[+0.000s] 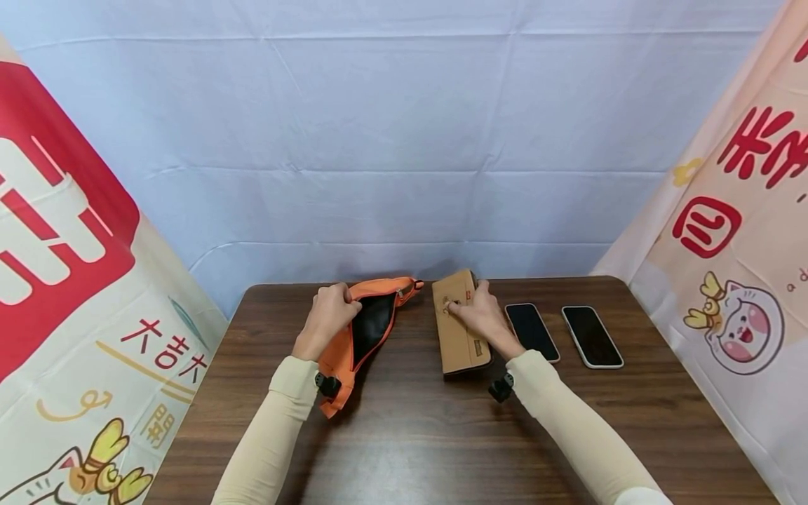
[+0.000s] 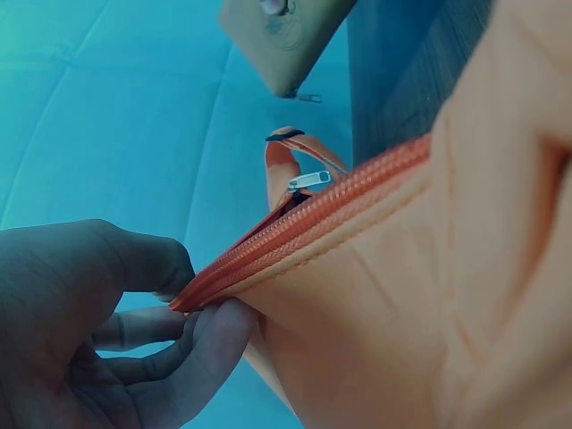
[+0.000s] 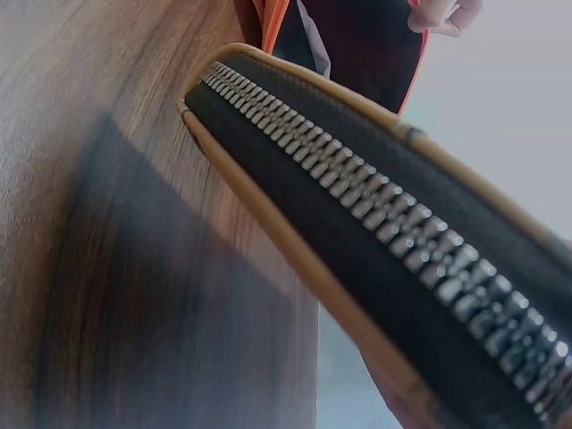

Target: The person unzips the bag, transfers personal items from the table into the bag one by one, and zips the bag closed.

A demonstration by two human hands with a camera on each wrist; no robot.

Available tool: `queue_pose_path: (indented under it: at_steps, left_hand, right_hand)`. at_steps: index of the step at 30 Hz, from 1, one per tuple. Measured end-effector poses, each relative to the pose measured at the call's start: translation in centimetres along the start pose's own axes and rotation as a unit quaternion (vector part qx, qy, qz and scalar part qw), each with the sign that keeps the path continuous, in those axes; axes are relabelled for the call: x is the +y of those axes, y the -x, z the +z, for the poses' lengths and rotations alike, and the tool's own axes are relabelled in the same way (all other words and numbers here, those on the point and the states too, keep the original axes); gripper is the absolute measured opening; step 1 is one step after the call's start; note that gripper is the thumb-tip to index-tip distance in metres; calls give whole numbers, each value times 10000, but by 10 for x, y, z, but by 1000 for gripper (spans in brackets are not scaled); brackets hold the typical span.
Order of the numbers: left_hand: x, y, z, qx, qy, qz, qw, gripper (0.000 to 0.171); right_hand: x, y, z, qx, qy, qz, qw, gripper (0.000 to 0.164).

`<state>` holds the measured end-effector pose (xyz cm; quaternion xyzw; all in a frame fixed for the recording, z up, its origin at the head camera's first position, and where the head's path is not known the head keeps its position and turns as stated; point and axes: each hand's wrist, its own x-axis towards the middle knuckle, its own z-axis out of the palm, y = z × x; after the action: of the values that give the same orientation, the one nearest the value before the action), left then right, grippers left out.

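My left hand (image 1: 330, 313) pinches the edge of an orange zip pouch (image 1: 337, 354) between thumb and fingers. The pouch gapes, showing its black lining (image 1: 372, 324). Along its edge in the left wrist view runs an orange zip (image 2: 304, 237) with a silver pull (image 2: 310, 181). My right hand (image 1: 482, 315) grips a tan zip wallet (image 1: 456, 344), thumb across its printed face and fingers behind. In the right wrist view the wallet's closed metal zip (image 3: 357, 201) faces the camera, and the wallet is tilted above the wood. Wallet and pouch stand a little apart.
Two phones with dark screens lie right of the wallet: a near one (image 1: 532, 332) and a white-edged one (image 1: 592, 337). All stand on a dark wooden table (image 1: 404, 449). A pale cloth (image 1: 404, 140) hangs behind, with printed cloths at both sides.
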<state>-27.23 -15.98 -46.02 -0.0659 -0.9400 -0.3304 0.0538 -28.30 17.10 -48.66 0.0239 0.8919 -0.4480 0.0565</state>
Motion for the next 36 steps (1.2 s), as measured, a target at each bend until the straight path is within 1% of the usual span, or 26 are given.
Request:
queue_pose_path:
  at_steps: [9,15,23,29,36]
  left_hand:
    - [0,-1,0,43,6,56,10000,26]
    - [1,-1,0,37,49,55,10000,25]
    - [0,-1,0,61,57,131,9999,26]
    - [2,0,0,11,48,65,10000,25]
    - [2,0,0,-10,21,44,10000,26]
  right_hand:
    - [-6,3,3,98,9,-135,9999,104]
    - [-10,5,5,9,-38,-170,9998,106]
    - [-16,8,7,-30,13,-157,9999,108]
    - [-20,10,10,-104,-43,-100,9999,109]
    - [-24,12,12,-190,-118,-179,9996,109]
